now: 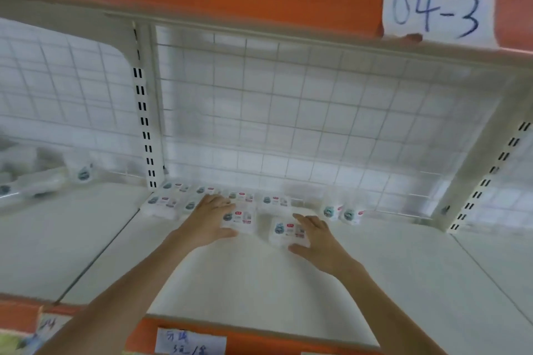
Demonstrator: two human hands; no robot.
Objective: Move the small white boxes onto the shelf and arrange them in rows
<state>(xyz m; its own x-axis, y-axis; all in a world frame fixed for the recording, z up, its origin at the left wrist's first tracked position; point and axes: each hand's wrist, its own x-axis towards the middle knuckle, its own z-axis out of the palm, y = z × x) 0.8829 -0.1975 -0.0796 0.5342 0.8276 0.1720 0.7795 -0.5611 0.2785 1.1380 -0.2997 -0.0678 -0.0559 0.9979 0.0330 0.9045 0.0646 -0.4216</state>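
Closest to me is the orange shelf lip [259, 337] with its handwritten tag [190, 343], and both my forearms reach over it onto the pale shelf [259, 291].

Far left, in the next bay, some loose packs [82, 171] lie blurred; I cannot tell what they are. Against the upright [145, 124] the back row of boxes [161, 202] starts, flat and face up along the wire grid [288, 112], so I judge I am filling from the rear corner outward.

My left hand [209, 222] lies flat and spread, fingers over the back row. One box [239, 219] sits just at its fingertips, touching, pushed rather than gripped. That hand grasps nothing that I can see.

My right hand [313, 235] is loosely spread too, thumb at the near edge of another box [288, 232] and fingers along its right side, steering it without lifting.

Further right two boxes [341, 213] stand upright, apart from the row; they look still to be laid down.
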